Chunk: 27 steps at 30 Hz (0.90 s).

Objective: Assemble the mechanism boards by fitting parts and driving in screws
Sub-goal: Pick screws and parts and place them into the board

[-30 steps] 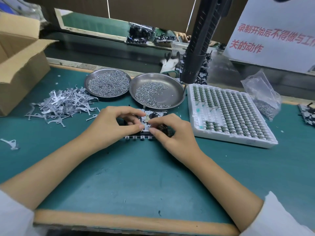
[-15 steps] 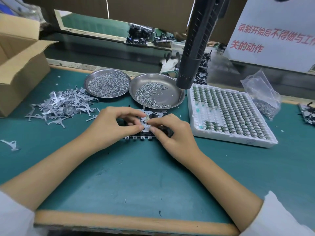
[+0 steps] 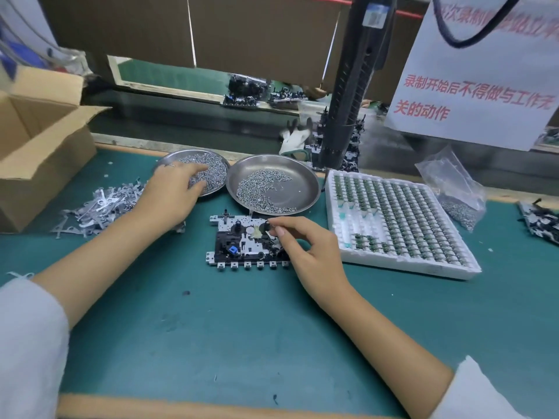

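Observation:
The mechanism board (image 3: 242,244), a metal plate with black parts and a small blue piece, lies flat on the green mat. My right hand (image 3: 305,252) is on its right end, thumb and forefinger pinching a small metal part at the board's upper right corner. My left hand (image 3: 175,192) is off the board and reaches into the left steel dish (image 3: 174,157). Its fingertips rest on the small screws (image 3: 216,173) there; whether it holds one is hidden. An electric screwdriver (image 3: 351,86) hangs above the back of the bench, untouched.
A second steel dish (image 3: 299,189) holds more screws. To its right is a white tray (image 3: 393,225) of small green parts. A pile of metal levers (image 3: 96,207) and a cardboard box (image 3: 39,146) sit left, a bag of screws (image 3: 456,195) right.
My left hand has left the board and moved up and left into the left screw dish. My right hand stays on the board's right end, and most of the board is now uncovered.

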Tool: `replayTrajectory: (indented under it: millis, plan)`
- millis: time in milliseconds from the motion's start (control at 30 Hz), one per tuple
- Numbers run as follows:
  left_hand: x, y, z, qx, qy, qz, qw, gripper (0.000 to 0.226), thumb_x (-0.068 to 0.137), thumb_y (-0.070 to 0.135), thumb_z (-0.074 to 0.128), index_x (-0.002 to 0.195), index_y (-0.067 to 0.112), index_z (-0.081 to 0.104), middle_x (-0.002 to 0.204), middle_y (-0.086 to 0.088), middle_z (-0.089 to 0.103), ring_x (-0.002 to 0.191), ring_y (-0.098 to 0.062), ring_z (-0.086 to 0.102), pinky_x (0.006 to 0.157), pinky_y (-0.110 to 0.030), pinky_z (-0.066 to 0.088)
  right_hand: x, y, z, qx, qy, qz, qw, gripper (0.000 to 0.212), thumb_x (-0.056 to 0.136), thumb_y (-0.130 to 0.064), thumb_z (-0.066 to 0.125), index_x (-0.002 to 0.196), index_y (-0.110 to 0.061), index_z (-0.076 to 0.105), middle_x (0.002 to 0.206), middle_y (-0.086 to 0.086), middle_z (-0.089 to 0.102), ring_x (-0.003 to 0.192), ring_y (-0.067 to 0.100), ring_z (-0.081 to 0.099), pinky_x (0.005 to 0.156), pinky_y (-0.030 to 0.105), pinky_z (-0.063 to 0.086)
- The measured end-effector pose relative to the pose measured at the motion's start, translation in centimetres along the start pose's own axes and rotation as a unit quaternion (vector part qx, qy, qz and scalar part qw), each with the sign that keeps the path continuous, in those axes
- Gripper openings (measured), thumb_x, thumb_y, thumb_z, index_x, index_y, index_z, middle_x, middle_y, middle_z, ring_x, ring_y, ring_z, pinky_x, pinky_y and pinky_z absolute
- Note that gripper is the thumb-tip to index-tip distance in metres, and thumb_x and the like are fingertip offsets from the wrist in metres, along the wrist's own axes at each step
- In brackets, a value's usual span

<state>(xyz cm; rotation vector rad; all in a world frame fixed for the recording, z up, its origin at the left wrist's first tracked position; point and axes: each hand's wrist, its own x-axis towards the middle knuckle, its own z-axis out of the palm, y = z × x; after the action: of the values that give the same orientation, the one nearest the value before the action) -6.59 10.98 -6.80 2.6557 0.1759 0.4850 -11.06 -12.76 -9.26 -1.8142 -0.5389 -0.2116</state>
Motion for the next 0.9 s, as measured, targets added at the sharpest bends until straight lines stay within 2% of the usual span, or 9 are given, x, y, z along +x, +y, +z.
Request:
replayTrajectory:
  millis: [67,133,200,367,567,667,733,833,900]
  plan:
    - [1.3,-0.4,0.7,0.039,-0.035,-0.036,0.998,0.039,0.095,0.025,0.055,0.133,0.02,0.054,0.127,-0.016,0.059,0.121,-0.036,0.047,0.099,-0.044,0.042,0.0,0.1,0.0,-0.004,-0.001,-0.004,1.0,0.029,0.091,-0.005,0.059,0.095,-0.033,0.066,0.092,-0.011,0.069,0.088,0.0,0.064,0.077,0.024,0.052]
    - [2.1,-0.5,1.2,0.05,-0.037,-0.061,0.996,0.034,0.094,0.028,0.057,0.127,0.021,0.06,0.123,-0.014,0.063,0.119,-0.036,0.05,0.098,-0.044,0.044,0.1,0.2,0.0,-0.008,0.0,-0.004,1.0,0.029,0.091,-0.005,0.059,0.095,-0.033,0.066,0.091,-0.013,0.068,0.089,-0.001,0.063,0.076,0.019,0.051]
    - [2.4,-0.5,1.3,0.064,-0.013,-0.064,0.996,0.026,0.091,0.027,0.061,0.116,0.02,0.068,0.115,-0.012,0.067,0.113,-0.035,0.055,0.095,-0.039,0.045,0.1,0.4,0.0,-0.011,-0.001,-0.003,1.0,0.025,0.091,-0.005,0.059,0.097,-0.027,0.07,0.091,-0.013,0.068,0.089,0.0,0.063,0.077,0.019,0.05]
    - [1.7,-0.4,1.4,0.101,0.071,-0.036,0.992,0.014,0.09,0.028,0.063,0.094,0.022,0.074,0.092,-0.007,0.073,0.103,-0.031,0.057,0.082,-0.034,0.027,0.2,0.7,0.0,-0.026,-0.007,-0.024,0.999,0.019,0.09,-0.005,0.059,0.1,-0.015,0.072,0.089,-0.015,0.066,0.087,0.001,0.061,0.077,0.016,0.048]
    - [1.1,-0.2,1.2,0.091,0.115,-0.021,0.989,0.016,0.091,0.028,0.061,0.095,0.018,0.073,0.099,-0.008,0.069,0.1,-0.032,0.055,0.086,-0.038,0.028,0.3,0.9,0.0,-0.023,-0.008,-0.035,0.999,0.019,0.09,-0.007,0.059,0.1,-0.014,0.073,0.088,-0.013,0.066,0.086,0.001,0.061,0.076,0.013,0.046]
    - [0.3,0.5,0.8,0.031,0.133,-0.007,0.991,0.015,0.092,0.024,0.06,0.097,0.017,0.072,0.098,-0.007,0.07,0.097,-0.03,0.058,0.088,-0.038,0.032,0.2,0.9,0.1,-0.024,-0.007,-0.04,0.999,0.019,0.089,-0.009,0.058,0.1,-0.014,0.073,0.088,-0.016,0.065,0.086,0.001,0.061,0.076,0.012,0.045]
    - [-0.7,1.2,0.5,-0.064,0.134,0.0,0.989,0.013,0.09,0.02,0.063,0.099,0.015,0.071,0.092,-0.005,0.071,0.09,-0.026,0.062,0.088,-0.035,0.041,0.3,0.9,0.0,-0.03,-0.004,-0.047,0.998,0.019,0.089,-0.009,0.058,0.1,-0.014,0.073,0.087,-0.019,0.065,0.087,0.0,0.061,0.077,0.013,0.045]
    - [-2.8,2.2,0.0,-0.214,0.134,-0.002,0.968,0.009,0.085,0.014,0.068,0.093,0.015,0.072,0.081,0.008,0.068,0.074,0.002,0.06,0.074,-0.008,0.042,0.3,0.9,0.0,-0.05,0.014,-0.063,0.997,0.02,0.089,-0.009,0.057,0.101,-0.014,0.072,0.09,-0.018,0.065,0.09,0.002,0.061,0.081,0.018,0.048]
    - [-4.1,2.7,0.2,-0.275,0.137,-0.01,0.952,0.008,0.084,0.013,0.069,0.086,0.021,0.071,0.08,0.017,0.066,0.071,0.01,0.059,0.069,0.0,0.039,0.5,0.6,0.2,-0.092,0.031,-0.1,0.99,0.021,0.088,-0.006,0.057,0.103,-0.01,0.071,0.093,-0.01,0.066,0.091,0.005,0.061,0.083,0.02,0.048]
